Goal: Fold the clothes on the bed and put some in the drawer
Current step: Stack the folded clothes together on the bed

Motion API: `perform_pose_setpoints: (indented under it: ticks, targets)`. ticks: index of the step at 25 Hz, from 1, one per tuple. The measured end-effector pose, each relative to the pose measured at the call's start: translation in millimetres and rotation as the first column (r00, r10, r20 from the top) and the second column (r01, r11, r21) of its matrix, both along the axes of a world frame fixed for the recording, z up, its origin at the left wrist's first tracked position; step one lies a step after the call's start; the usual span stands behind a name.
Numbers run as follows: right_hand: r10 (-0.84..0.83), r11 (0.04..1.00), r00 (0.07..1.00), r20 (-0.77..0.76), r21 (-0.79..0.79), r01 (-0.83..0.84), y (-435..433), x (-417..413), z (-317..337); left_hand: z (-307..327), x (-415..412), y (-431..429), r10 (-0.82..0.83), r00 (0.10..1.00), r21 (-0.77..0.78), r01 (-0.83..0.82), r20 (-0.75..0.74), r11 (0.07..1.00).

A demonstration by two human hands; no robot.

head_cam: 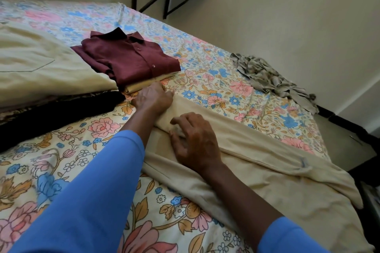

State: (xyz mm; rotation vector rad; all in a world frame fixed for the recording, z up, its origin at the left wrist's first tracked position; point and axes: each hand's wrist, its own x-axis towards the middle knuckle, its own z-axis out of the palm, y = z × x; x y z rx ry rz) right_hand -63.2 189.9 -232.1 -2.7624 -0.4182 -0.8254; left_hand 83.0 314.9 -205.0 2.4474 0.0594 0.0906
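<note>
My left hand point(153, 98) curls round the far end of the long beige cloth garment point(257, 150), lying on the floral bedsheet point(61, 129) from centre toward 4 o'clock; my right hand point(194, 144) pinches its fold.

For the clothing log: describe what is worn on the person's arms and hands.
Plain bright blue long sleeves cover both arms: the left sleeve ends at mid-forearm, the right sleeve higher, near the elbow. The left hand and right hand are bare; no gloves, rings or watch show.
</note>
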Motion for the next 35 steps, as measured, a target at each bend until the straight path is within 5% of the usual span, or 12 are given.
perform_pose_setpoints:
  ticks: [3, 8, 13, 16, 19, 22, 25, 29, 32, 35]
  targets:
    - [-0.185, 0.982, 0.973, -0.138, -0.067, 0.177, -2, 2, -1, -1, -2, 0, -0.037, 0.999, 0.006, 0.037, 0.003, 0.999]
    - [-0.045, 0.991, 0.866, -0.498, 0.085, 0.101, -9, -30, 18, 20, -34, 26, -0.169, 0.968, -0.205, 0.131, -0.184, 0.97]
    - [-0.042, 0.998, 0.902, -0.43, -0.064, 0.016, -9, -134, 5, 30, -97, 77, -0.156, 0.924, -0.077, 0.138, -0.349, 0.987]
    - [-0.028, 0.995, 0.894, -0.448, -0.099, -0.018, 0, -151, 8, 32, -130, 101, -0.086, 0.949, 0.194, 0.15, -0.304, 0.97]
    - [-0.033, 0.991, 0.889, -0.457, -0.128, -0.029, 4, -158, 13, 37, -153, 127, -0.003, 0.958, 0.219, 0.069, -0.286, 0.973]
    - [-0.169, 0.975, 0.941, -0.292, -0.192, 0.116, 6, -164, 15, 37, -169, 140, 0.019, 0.988, 0.33, 0.034, -0.156, 0.943]
    - [-0.227, 0.971, 0.953, -0.203, -0.127, 0.204, 4, -170, 18, 37, -172, 134, -0.016, 0.99, 0.369, 0.068, -0.14, 0.927]
    - [-0.067, 0.996, 0.969, -0.236, 0.034, 0.077, -11, -181, 22, 39, -170, 116, -0.016, 0.987, 0.367, 0.074, -0.159, 0.927]
    - [-0.054, 0.998, 0.942, -0.332, -0.032, 0.046, -11, -187, 28, 37, -168, 118, 0.083, 0.989, 0.316, -0.039, -0.125, 0.948]
    - [-0.173, 0.98, 0.901, -0.398, -0.159, 0.118, -11, -193, 39, 39, -165, 117, 0.05, 0.961, 0.192, 0.004, -0.273, 0.981]
